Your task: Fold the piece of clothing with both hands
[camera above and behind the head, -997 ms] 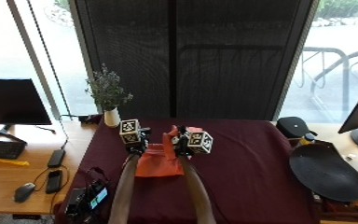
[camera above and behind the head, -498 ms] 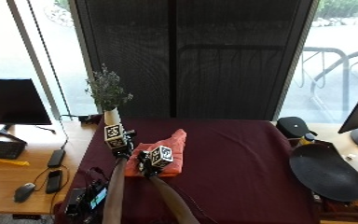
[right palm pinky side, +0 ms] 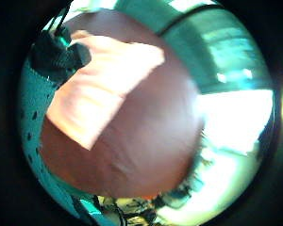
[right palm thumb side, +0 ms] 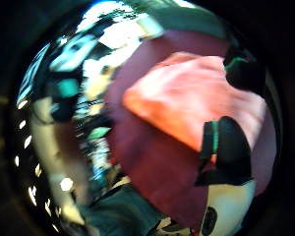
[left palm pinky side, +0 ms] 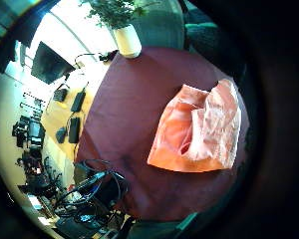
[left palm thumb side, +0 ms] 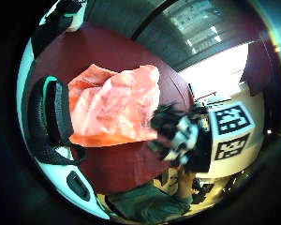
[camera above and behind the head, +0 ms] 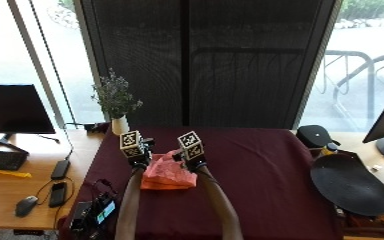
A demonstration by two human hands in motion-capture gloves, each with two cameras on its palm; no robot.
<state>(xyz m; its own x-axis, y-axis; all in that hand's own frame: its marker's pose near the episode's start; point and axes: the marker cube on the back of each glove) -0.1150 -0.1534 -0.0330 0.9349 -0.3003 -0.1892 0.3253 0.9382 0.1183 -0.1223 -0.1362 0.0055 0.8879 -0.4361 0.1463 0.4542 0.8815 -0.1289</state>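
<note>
Since half a second ago both forearms have swung back toward the middle of the maroon tablecloth (camera above and behind the head: pixel 258 175). The orange garment (camera above and behind the head: pixel 169 175), thin and crinkly, lies roughly folded below the vase (camera above and behind the head: pixel 119 125). The left hand (camera above and behind the head: pixel 139 159) and right hand (camera above and behind the head: pixel 193 161) hover over it, seemingly released; finger positions unclear.
</note>
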